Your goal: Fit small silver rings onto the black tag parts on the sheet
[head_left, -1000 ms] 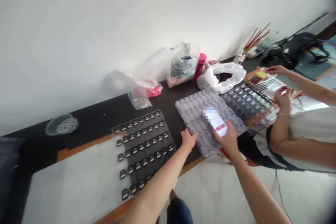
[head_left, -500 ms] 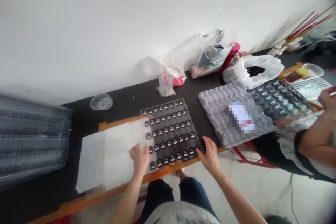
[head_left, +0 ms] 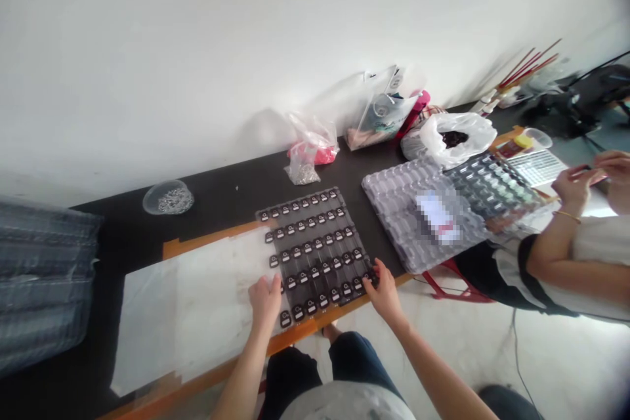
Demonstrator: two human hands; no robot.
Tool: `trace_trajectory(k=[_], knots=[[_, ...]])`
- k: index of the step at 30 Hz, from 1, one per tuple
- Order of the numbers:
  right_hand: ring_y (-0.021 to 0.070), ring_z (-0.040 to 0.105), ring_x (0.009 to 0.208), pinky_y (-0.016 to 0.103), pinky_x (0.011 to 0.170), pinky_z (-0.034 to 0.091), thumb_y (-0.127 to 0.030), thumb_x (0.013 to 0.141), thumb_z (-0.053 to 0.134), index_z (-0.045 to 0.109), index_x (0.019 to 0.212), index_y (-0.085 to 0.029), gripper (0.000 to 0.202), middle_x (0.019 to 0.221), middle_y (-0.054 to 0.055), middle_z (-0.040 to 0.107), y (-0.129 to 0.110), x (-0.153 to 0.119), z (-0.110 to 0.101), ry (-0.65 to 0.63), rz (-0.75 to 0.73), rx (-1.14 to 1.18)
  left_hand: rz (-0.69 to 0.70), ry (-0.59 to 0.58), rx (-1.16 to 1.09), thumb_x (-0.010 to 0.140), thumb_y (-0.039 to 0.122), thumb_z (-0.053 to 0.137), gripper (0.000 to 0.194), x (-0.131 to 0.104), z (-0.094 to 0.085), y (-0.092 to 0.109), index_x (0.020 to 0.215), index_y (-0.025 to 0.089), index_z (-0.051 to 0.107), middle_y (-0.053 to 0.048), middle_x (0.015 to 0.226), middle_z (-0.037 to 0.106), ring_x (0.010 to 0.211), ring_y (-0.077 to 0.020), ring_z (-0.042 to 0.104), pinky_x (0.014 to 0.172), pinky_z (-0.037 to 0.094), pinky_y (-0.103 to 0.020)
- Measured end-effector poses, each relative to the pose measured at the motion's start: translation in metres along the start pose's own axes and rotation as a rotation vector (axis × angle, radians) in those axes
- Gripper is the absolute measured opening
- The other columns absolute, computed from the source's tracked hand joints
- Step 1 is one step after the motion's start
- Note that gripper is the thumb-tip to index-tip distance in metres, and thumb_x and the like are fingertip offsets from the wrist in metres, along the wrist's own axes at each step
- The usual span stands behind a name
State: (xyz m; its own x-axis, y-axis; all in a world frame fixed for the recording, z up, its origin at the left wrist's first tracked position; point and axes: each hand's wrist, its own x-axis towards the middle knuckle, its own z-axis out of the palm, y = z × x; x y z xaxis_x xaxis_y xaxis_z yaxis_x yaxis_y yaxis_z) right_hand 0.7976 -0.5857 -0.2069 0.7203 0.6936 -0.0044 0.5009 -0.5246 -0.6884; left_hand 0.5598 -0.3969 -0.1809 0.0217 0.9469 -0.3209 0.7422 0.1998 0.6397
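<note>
A clear tray (head_left: 315, 236) with rows of small black parts, each with a white mark, lies on the table before me. My left hand (head_left: 264, 300) is closed at the tray's left edge, beside the lower rows, its thumb by a black part. At the lower right corner, my right hand (head_left: 384, 292) has thumb and fingers closed on the tray's edge. The left fingers are partly hidden under the hand. White sheets (head_left: 197, 302) lie left of the tray, and its left side overlaps them.
A bowl of small metal pieces (head_left: 170, 198) and a bag with red contents (head_left: 312, 151) stand behind. Stacked trays (head_left: 44, 282) rise at far left. To the right are a moulded tray (head_left: 394, 190), a white plastic bag (head_left: 475, 134) and a co-worker's hands (head_left: 578, 187).
The view has turned slightly to the right. Both my hands stay at the tray's edges, with little visible movement. The co-worker's two hands now show close together.
</note>
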Motion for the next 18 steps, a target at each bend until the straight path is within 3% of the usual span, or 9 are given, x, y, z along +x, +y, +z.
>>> trace_trajectory(k=[7, 13, 18], knots=[[0.0277, 0.054, 0.095, 0.046, 0.084, 0.045, -0.035, 0.079, 0.051, 0.040, 0.127, -0.014, 0.053, 0.101, 0.013, 0.056, 0.017, 0.010, -0.015, 0.061, 0.024, -0.032, 0.023, -0.062, -0.101, 0.074, 0.048, 0.052, 0.029, -0.008, 0.019, 0.020, 0.061, 0.023, 0.043, -0.009, 0.071, 0.056, 0.092, -0.0322, 0.053, 0.077, 0.043, -0.040], [0.0284, 0.054, 0.093, 0.047, 0.086, 0.043, -0.039, 0.080, 0.050, 0.042, 0.124, -0.012, 0.052, 0.099, 0.014, 0.057, 0.030, 0.019, -0.025, 0.108, 0.002, -0.081, -0.076, -0.086, -0.267, 0.069, 0.042, 0.059, 0.024, -0.011, 0.037, 0.034, 0.070, 0.019, 0.051, -0.014, 0.088, 0.059, 0.107, -0.0341, 0.048, 0.085, 0.042, -0.040], [0.0294, 0.054, 0.094, 0.047, 0.085, 0.043, -0.042, 0.080, 0.047, 0.043, 0.123, -0.010, 0.054, 0.101, 0.016, 0.057, 0.039, 0.022, -0.024, 0.100, -0.029, -0.133, -0.176, -0.128, -0.469, 0.068, 0.036, 0.062, 0.022, -0.013, 0.041, 0.039, 0.076, 0.016, 0.053, -0.017, 0.099, 0.056, 0.119, -0.0344, 0.040, 0.095, 0.036, -0.040]])
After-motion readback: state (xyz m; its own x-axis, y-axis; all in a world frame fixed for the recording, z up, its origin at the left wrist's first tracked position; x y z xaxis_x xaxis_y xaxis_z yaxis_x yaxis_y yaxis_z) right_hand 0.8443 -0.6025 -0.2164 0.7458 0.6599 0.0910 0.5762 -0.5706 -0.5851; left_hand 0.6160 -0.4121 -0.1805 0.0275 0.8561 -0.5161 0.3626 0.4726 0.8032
